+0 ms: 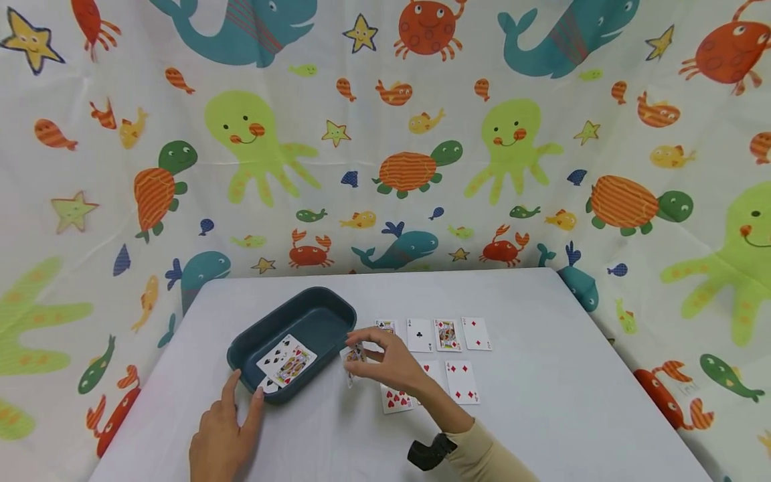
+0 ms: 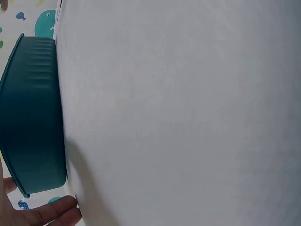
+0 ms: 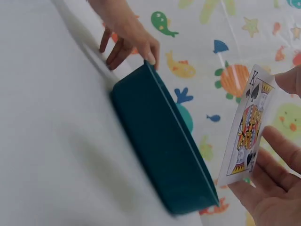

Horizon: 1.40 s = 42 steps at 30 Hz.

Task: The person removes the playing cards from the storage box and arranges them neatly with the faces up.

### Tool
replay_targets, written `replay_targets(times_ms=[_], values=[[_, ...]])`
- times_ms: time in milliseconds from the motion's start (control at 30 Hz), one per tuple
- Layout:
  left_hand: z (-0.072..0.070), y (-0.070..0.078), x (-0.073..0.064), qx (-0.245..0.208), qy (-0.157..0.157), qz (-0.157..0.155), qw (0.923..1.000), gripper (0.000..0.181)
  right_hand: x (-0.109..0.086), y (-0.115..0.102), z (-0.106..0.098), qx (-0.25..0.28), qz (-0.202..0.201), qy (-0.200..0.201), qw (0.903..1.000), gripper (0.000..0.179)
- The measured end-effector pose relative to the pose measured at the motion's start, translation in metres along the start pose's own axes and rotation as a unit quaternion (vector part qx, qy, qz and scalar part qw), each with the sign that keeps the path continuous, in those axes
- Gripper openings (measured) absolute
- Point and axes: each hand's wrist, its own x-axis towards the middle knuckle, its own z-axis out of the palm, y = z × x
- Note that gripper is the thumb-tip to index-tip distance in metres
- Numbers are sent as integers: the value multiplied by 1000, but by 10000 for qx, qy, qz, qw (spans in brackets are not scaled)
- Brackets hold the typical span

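My right hand (image 1: 385,361) pinches a king of spades playing card (image 3: 247,125) between thumb and fingers. The card is raised above the table, just right of the dark teal tray (image 1: 331,304). In the head view the hand partly covers the card. My left hand (image 1: 223,428) holds the tray's near left corner, thumb and index finger at the rim (image 3: 149,63); its other fingers hang loosely outside. Inside the tray lie a few overlapping cards, with a red-suited face card (image 1: 295,361) on top.
Right of the tray, playing cards lie face up in two rough rows, including a two-pip diamond card (image 1: 476,333), a face card (image 1: 448,335) and a larger diamond card (image 1: 462,383). My right forearm crosses over some. A sea-animal curtain (image 1: 373,221) hangs behind the white table (image 1: 542,402).
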Motion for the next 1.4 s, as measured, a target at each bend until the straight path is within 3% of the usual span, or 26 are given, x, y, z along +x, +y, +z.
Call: replay_targets(times_ms=[400, 600, 767, 867, 1067, 1167, 1400], values=[[-1, 2, 0, -9, -149, -70, 9999, 80, -75, 26, -61, -536, 290, 713, 9956, 37], [0, 2, 0, 12, -45, -67, 10000, 78, -109, 35, -94, -1431, 499, 1228, 9808, 37], [-1, 1, 0, -8, 54, 6, 10000, 76, -130, 42, -117, -2171, 324, 1270, 9673, 37], [-1, 1, 0, -17, 39, 28, 10000, 76, -139, 44, -130, -2776, 60, 1165, 9536, 40], [-3, 2, 1, -2, -8, 63, 10000, 76, -148, 50, -154, -3946, -333, 695, 9156, 44], [-3, 2, 1, -7, 25, 81, 10000, 76, -149, 53, -167, -4345, -501, 273, 8989, 46], [-1, 2, 0, -31, 89, 7, 10000, 76, -141, 55, -193, -4866, -398, -995, 8670, 48]])
